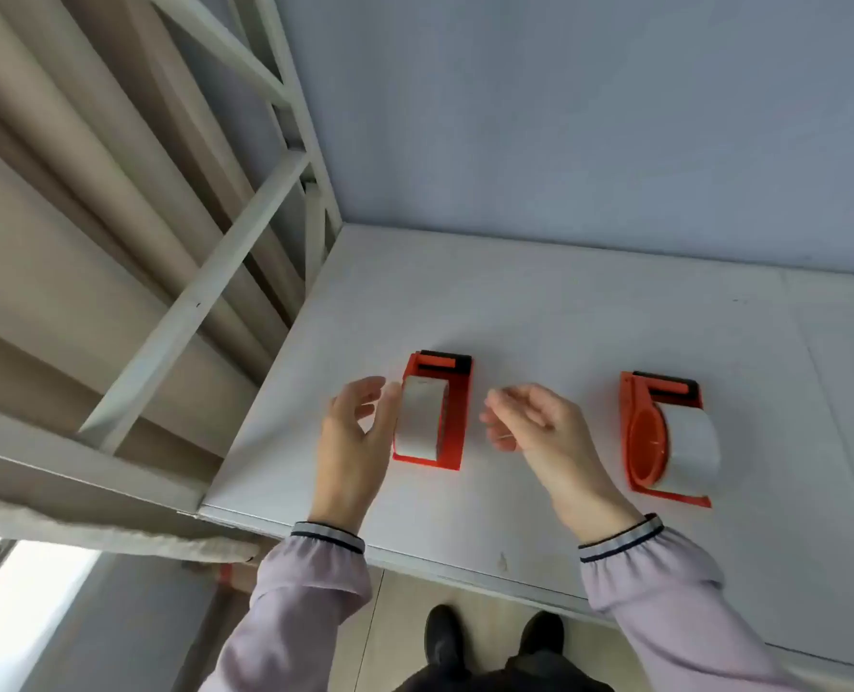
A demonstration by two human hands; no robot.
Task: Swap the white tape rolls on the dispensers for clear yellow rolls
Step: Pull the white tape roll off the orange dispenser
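Note:
Two orange tape dispensers lie on a white table (564,317). The left dispenser (457,417) carries a white tape roll (420,417). The right dispenser (642,442) carries another white roll (692,449). My left hand (360,432) is open just left of the left dispenser, with the thumb touching or almost touching the roll's side. My right hand (530,422) hovers open a little to the right of that dispenser, fingers loosely curled and empty. No yellow roll is in view.
A white metal frame (200,292) and beige curtains (41,217) stand left of the table. A pale wall (564,117) rises behind it. The table's front edge (465,566) runs close to my body, and my shoes (445,636) show on the floor below.

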